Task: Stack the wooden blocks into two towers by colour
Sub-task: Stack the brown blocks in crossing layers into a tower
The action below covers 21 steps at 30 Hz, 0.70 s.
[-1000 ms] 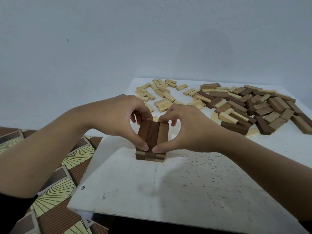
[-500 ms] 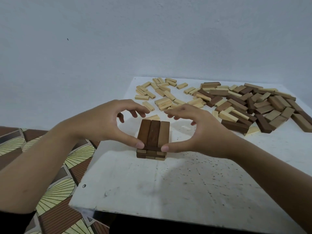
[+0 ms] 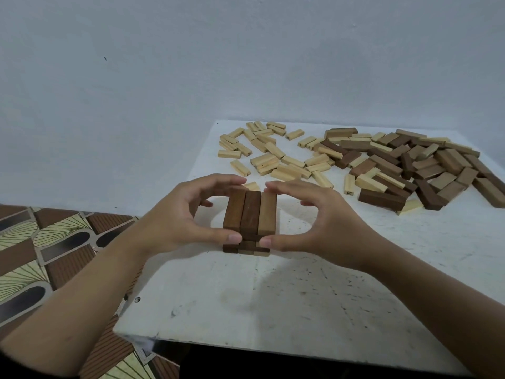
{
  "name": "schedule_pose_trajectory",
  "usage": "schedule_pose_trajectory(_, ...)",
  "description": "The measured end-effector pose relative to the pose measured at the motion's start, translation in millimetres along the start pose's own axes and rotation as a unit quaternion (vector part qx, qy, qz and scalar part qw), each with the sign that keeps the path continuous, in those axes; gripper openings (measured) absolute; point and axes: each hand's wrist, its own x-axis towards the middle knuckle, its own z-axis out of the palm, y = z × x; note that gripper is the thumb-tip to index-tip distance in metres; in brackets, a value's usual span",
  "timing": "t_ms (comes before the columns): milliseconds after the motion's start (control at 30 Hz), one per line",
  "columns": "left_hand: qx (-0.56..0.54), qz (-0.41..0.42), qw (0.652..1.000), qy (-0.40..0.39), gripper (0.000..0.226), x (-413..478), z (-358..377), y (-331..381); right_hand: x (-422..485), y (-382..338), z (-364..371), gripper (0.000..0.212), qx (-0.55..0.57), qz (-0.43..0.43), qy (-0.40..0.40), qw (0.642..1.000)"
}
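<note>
A low brown tower stands on the white table, its top layer made of three brown blocks lying side by side and pointing away from me. My left hand and my right hand cup this top layer from either side. Both thumbs press on its near end and the curled fingers reach over its far end. Loose light blocks lie scattered at the back middle of the table. A heap of brown blocks, mixed with a few light ones, lies at the back right.
The table's left edge runs diagonally beside a patterned tiled floor. A plain pale wall rises behind the table. One light block lies just behind the tower.
The fingers of both hands, lifted above the tower half a second ago, have come back down over the far end of the top layer. The thumbs stay at its near end.
</note>
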Motion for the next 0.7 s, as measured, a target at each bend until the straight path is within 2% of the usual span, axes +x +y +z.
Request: schedule_pose_trajectory(700,0.008,-0.004,1.0,0.02,0.078,1.2,7.1,5.6,2.6,2.0,2.8,0.088,-0.004,-0.008,0.003,1.0)
